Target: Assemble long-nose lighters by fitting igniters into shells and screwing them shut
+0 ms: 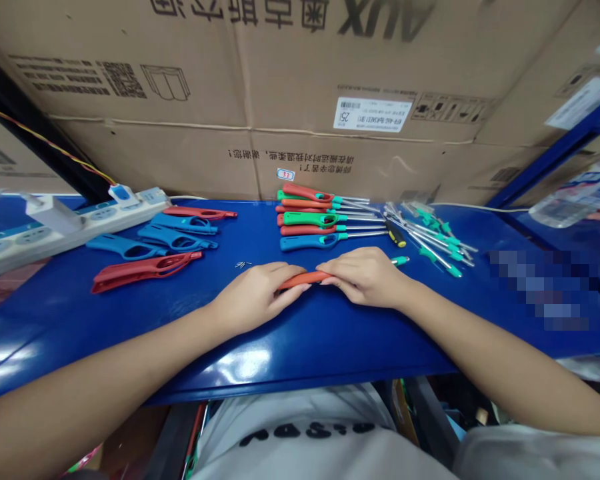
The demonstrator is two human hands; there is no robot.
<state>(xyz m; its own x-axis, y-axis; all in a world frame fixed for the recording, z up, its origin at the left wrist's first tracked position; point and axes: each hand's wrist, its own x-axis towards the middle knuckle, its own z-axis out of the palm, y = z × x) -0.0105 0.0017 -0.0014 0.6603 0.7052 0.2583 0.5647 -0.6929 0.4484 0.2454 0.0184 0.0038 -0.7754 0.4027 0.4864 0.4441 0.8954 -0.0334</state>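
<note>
An orange-red utility lighter casing (307, 278) is held level between my two hands above the blue table (300, 347). My left hand (253, 297) pinches its left end with thumb and fingers. Its right end sits in the closed fingers of my right hand (373, 277), which hide part of it. A teal-tipped metal piece (400, 261) shows just beyond my right hand; whether it joins the casing cannot be seen. Behind my hands lies a stack of lighters with metal rods, among them a green lighter (307, 219) and a blue lighter (307, 243).
Blue casings (125, 247) and red casings (145, 270) lie at left, near a white power strip (100, 217). Small metal pins (243, 265) lie nearby. At right are loose metal rods (430, 243), a black-yellow screwdriver (395, 234) and a plastic bottle (575, 197). Cardboard (205, 133) stands behind.
</note>
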